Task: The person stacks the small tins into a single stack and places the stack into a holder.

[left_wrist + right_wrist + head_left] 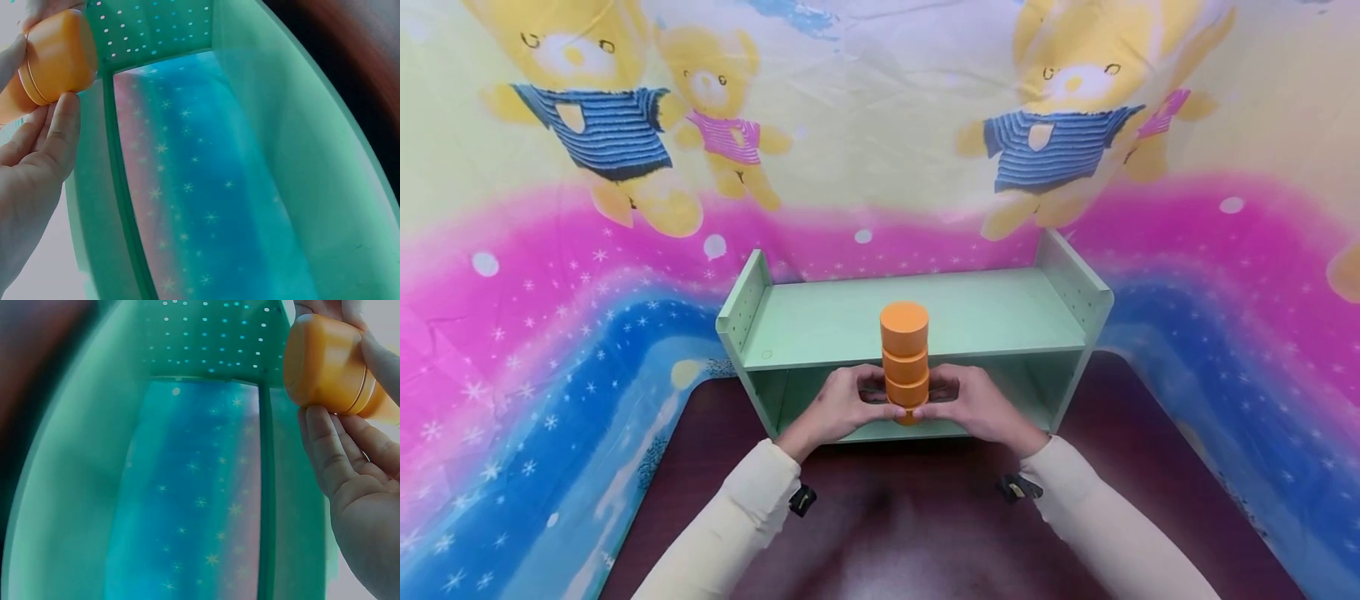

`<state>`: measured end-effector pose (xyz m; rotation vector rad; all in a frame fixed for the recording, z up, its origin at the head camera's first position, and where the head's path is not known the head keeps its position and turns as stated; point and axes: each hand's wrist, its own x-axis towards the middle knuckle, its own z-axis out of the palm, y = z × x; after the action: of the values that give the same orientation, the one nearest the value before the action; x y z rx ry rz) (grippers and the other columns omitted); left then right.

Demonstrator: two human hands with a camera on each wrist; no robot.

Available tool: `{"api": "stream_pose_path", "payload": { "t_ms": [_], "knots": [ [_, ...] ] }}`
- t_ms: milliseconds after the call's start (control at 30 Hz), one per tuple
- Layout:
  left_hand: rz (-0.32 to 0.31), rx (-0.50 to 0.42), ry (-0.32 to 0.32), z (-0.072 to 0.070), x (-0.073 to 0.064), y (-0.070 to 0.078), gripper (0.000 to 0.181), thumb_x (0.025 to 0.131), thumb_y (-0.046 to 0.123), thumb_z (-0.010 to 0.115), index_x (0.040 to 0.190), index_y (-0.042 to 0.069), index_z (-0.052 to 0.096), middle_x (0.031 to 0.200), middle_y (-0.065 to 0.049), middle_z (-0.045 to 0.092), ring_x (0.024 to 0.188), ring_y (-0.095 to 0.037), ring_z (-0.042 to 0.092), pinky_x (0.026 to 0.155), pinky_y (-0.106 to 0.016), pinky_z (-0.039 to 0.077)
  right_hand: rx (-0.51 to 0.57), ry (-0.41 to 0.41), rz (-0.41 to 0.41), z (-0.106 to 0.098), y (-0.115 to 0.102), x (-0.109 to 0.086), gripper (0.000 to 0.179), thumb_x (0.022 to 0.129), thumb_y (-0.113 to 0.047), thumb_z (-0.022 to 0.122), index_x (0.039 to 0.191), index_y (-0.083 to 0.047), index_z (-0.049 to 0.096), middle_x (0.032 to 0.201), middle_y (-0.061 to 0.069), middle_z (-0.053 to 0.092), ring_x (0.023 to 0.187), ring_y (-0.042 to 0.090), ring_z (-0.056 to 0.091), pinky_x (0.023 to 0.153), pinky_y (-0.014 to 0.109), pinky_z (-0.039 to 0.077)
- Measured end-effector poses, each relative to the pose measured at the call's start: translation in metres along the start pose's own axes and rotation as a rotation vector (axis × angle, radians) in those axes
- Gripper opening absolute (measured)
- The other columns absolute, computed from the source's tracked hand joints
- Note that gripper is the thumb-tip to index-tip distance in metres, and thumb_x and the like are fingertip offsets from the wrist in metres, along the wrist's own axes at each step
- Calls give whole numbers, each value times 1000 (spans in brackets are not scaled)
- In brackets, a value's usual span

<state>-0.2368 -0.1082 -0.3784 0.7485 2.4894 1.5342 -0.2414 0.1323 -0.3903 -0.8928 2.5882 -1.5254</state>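
Note:
An upright stack of several round orange containers [905, 343] stands out in front of the shelf in the head view. My left hand [841, 405] and right hand [976, 403] hold its lower part from both sides, thumbs at the front near the bottom piece. In the left wrist view, the fingers [62, 128] of the left hand touch the smooth orange wall at a seam between pieces. The right wrist view has the right hand's fingers [325, 434] against an orange container [325, 362]. What the pieces contain, if anything, is hidden.
A pale green two-level shelf [917, 312] with raised, perforated side panels stands at the back of the dark red-brown table [910, 533]. Behind and beside it hangs a bear-patterned cloth [880, 150]. Small black bands [802, 500] sit at the cuffs.

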Motion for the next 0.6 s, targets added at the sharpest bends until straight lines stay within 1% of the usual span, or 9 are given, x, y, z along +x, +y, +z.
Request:
{"api": "stream_pose_path", "payload": {
  "t_ms": [200, 433, 600],
  "knots": [
    [20, -5, -8, -6, 7, 6, 50, 84, 20, 83, 127, 2, 64, 121, -9, 68, 101, -19, 70, 85, -32, 59, 13, -1, -2, -7, -5, 8, 45, 81, -19, 85, 121, -4, 69, 113, 8, 72, 98, 20, 71, 87, 37, 59],
    [9, 18, 1, -15, 14, 15, 50, 83, 21, 84, 126, 4, 65, 118, -6, 69, 99, -17, 70, 85, -31, 59, 28, -24, 39, -14, -11, 17, 47, 84, -20, 83, 124, -3, 67, 117, 11, 71, 101, 23, 70, 87, 37, 59],
    [1, 22, 5, -19, 19, 19, 51, 83, 23, 84, 127, 6, 65, 119, -4, 69, 99, -16, 70, 85, -32, 59, 42, -27, 48, -20, -16, 23, 48, 84, -21, 83, 125, -2, 67, 117, 11, 71, 101, 24, 70, 87, 37, 59]
  ]
}}
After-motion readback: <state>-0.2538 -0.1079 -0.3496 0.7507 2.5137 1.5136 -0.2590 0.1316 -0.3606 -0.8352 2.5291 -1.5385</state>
